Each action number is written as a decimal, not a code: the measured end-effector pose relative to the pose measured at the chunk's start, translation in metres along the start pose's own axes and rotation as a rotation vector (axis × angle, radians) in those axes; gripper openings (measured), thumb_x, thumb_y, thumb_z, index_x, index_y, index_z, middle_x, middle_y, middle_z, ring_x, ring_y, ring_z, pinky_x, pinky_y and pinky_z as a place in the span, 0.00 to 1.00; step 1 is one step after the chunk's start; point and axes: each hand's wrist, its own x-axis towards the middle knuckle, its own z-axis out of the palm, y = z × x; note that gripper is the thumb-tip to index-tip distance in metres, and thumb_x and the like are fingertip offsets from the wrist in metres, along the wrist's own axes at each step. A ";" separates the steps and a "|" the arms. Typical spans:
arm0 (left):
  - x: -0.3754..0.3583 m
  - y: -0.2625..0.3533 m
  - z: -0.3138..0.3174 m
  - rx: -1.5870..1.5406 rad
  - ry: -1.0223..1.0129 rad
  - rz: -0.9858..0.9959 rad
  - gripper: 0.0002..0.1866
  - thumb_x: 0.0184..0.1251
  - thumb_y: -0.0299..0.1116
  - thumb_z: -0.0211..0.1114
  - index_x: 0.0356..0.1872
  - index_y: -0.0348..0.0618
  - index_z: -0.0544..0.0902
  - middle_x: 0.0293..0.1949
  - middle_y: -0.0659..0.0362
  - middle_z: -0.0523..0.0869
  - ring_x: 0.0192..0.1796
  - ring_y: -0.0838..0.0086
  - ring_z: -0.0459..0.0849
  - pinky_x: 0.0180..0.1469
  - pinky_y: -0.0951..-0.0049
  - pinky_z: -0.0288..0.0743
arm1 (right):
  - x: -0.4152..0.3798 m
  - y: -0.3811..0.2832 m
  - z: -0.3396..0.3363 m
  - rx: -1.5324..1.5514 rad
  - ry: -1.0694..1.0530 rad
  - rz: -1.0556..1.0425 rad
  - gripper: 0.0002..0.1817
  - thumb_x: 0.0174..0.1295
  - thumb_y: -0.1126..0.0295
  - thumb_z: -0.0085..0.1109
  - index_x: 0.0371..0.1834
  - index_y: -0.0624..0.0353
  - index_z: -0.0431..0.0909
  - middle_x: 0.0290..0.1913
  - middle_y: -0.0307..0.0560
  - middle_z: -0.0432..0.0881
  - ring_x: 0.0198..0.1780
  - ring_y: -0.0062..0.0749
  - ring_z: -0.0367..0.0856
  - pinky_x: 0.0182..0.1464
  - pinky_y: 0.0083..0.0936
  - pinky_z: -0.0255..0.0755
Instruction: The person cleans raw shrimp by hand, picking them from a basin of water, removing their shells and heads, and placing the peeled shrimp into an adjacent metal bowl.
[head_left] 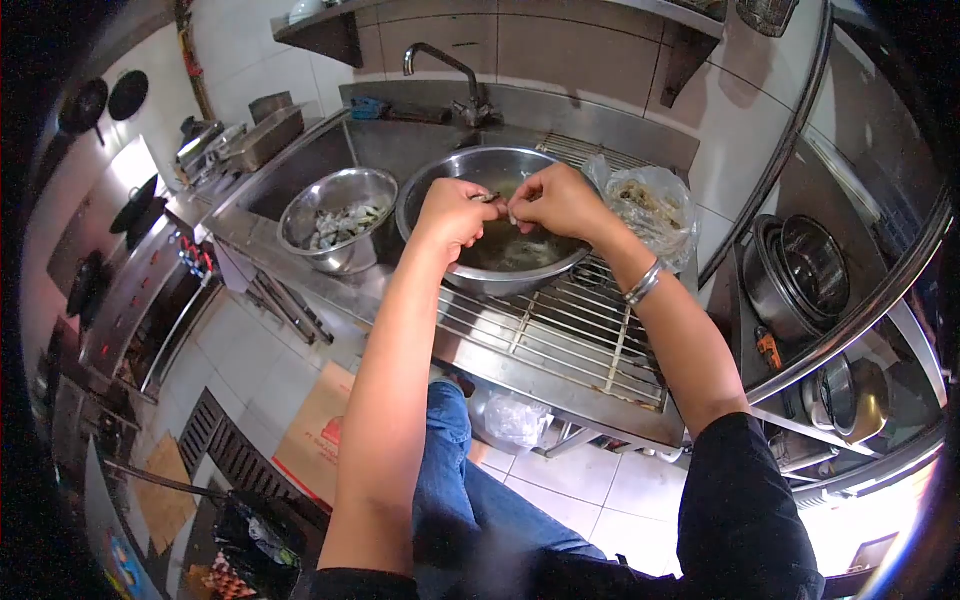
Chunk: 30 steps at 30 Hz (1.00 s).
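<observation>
Both my hands are over a large steel bowl (pixel 500 283) of cloudy water. My left hand (pixel 460 212) is closed in a pinch on a small dark and pale piece, too small to name. Close beside it, my right hand (pixel 560 203), with a metal bangle on the wrist, pinches a pale bit at the same piece. To the left stands a smaller steel bowl (pixel 345 258) holding grey-white and dark pieces (pixel 340 226), perhaps shrimp. Right of the large bowl lies a clear plastic bag (pixel 655 210) with brownish bits inside.
Behind the bowls are a sink basin (pixel 300 180) and a curved faucet (pixel 445 62). A wire rack (pixel 570 330) lies under the large bowl. Stacked pots (pixel 790 280) stand on a shelf at the right. A white plastic bag (pixel 516 420) is below the counter.
</observation>
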 end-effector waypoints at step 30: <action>0.002 0.003 -0.002 -0.194 0.034 -0.046 0.08 0.54 0.22 0.66 0.36 0.35 0.84 0.19 0.62 0.80 0.14 0.83 0.68 0.15 0.80 0.57 | -0.007 -0.007 -0.032 -0.261 0.262 -0.276 0.13 0.55 0.65 0.61 0.40 0.59 0.83 0.39 0.55 0.84 0.40 0.45 0.83 0.42 0.33 0.76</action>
